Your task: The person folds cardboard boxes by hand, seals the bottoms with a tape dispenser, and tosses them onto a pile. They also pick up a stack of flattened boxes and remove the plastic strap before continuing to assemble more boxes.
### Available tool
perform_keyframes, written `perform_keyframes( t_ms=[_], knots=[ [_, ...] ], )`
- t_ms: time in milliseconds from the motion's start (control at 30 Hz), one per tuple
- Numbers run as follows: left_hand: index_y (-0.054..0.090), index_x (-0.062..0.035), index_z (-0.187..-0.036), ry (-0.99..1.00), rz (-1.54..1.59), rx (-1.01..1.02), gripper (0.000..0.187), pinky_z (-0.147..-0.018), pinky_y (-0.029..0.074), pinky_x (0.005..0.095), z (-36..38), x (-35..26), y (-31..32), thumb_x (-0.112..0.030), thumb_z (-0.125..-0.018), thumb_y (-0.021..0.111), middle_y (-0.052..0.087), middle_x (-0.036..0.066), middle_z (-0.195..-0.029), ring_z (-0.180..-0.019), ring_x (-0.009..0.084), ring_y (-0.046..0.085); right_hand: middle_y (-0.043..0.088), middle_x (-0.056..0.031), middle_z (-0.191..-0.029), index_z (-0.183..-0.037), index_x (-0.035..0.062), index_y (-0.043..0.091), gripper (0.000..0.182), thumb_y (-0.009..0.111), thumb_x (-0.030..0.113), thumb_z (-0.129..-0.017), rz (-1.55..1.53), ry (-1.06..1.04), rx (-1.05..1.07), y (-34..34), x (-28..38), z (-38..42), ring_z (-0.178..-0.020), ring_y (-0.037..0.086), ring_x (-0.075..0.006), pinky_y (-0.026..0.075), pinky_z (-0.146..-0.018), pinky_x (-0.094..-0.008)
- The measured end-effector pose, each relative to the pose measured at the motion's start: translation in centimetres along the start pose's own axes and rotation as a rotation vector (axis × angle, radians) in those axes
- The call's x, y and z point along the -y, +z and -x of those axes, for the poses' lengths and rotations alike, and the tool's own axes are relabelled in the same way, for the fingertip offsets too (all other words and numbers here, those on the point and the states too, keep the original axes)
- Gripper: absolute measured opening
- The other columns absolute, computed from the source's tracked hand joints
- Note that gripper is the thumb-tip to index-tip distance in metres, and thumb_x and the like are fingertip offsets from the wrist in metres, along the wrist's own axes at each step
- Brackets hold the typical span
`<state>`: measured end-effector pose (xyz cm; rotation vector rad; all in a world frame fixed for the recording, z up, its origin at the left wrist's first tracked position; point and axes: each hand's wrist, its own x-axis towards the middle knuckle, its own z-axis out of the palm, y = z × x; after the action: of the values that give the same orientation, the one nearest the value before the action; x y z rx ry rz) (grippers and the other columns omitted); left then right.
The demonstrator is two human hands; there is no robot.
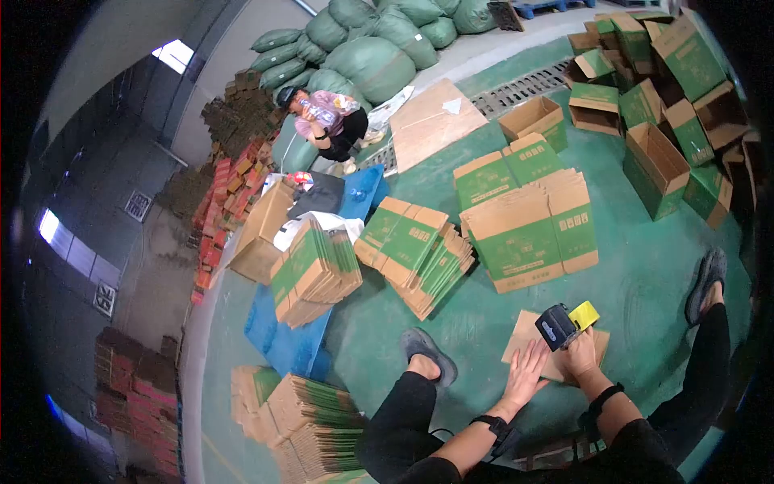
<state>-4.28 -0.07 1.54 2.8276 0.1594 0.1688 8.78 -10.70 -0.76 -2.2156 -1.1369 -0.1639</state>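
Observation:
My left hand (526, 369) lies with fingers stretched out on a brown cardboard box (522, 332) low in front of me, between my feet. My right hand (578, 355) is closed around a tape dispenser (555, 326), held over the same box. The dispenser has a dark body with pale lettering and carries a roll of yellow tape (583, 315). Its handle is mostly hidden by my fingers. The box is partly covered by both hands and the dispenser.
Bundles of flattened green-and-brown cartons (528, 238) stand ahead, with more stacks (314, 274) to the left on a blue pallet (270, 331). Opened cartons (655, 169) pile up at right. Another person (330, 125) crouches near green sacks (371, 68) at the back.

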Motion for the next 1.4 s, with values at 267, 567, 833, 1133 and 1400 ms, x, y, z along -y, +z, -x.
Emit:
perform_keyframes(
  t_ms=[267,567,833,1133,1400],
  knots=[
    [0.033,-0.0064,-0.130,-0.002,0.001,-0.011,0.086,-0.103,0.019,0.0470,0.4,0.5,0.4,-0.029,-0.057,0.073,0.029,0.009,-0.136,-0.130,0.0260,0.021,0.058,-0.0110,-0.103,-0.103,0.0082,0.057,0.037,0.058,0.013,-0.066,-0.042,-0.007,-0.053,-1.8,1.7,-1.0,-0.103,0.050,-0.0283,0.031,-0.096,-0.0441],
    [0.031,-0.0047,-0.130,0.055,0.026,-0.099,0.084,-0.101,0.024,0.0449,0.8,1.7,2.6,-0.035,-0.062,0.071,0.031,0.010,-0.133,-0.126,0.0268,0.026,0.053,-0.0177,-0.086,-0.098,-0.0048,0.048,0.050,0.064,0.002,-0.051,0.248,-0.267,0.336,-11.6,-1.3,-3.0,-0.087,0.050,-0.0353,0.036,-0.084,-0.0454],
    [0.038,-0.0068,-0.127,0.044,0.101,-0.164,0.087,-0.099,0.025,0.0464,0.4,2.0,2.2,-0.035,-0.053,0.074,0.035,0.008,-0.132,-0.125,0.0250,0.030,0.057,-0.0224,-0.084,-0.114,-0.0031,0.043,0.053,0.062,0.012,-0.066,-0.111,0.022,0.485,-15.5,8.5,-12.0,-0.077,0.057,-0.0349,0.045,-0.071,-0.0371],
    [0.035,-0.0057,-0.129,0.009,0.281,-0.106,0.085,-0.103,0.020,0.0445,0.5,2.4,1.1,-0.024,-0.055,0.074,0.035,0.008,-0.132,-0.127,0.0252,0.028,0.058,-0.0124,-0.096,-0.118,0.0073,0.044,0.055,0.067,0.018,-0.068,-0.243,0.211,0.834,-5.0,13.6,-19.6,-0.086,0.056,-0.0183,0.045,-0.075,-0.0299],
    [0.042,-0.0011,-0.123,0.075,0.310,-0.144,0.048,-0.103,0.025,0.0411,0.8,3.0,2.6,-0.009,-0.076,0.046,0.038,0.009,-0.130,-0.126,0.0254,0.031,0.063,-0.0142,-0.081,-0.092,0.0076,0.065,0.032,0.055,0.030,-0.071,0.298,0.266,1.062,7.1,16.5,-21.7,-0.079,0.062,-0.0248,0.049,-0.073,-0.0342]
  ],
)
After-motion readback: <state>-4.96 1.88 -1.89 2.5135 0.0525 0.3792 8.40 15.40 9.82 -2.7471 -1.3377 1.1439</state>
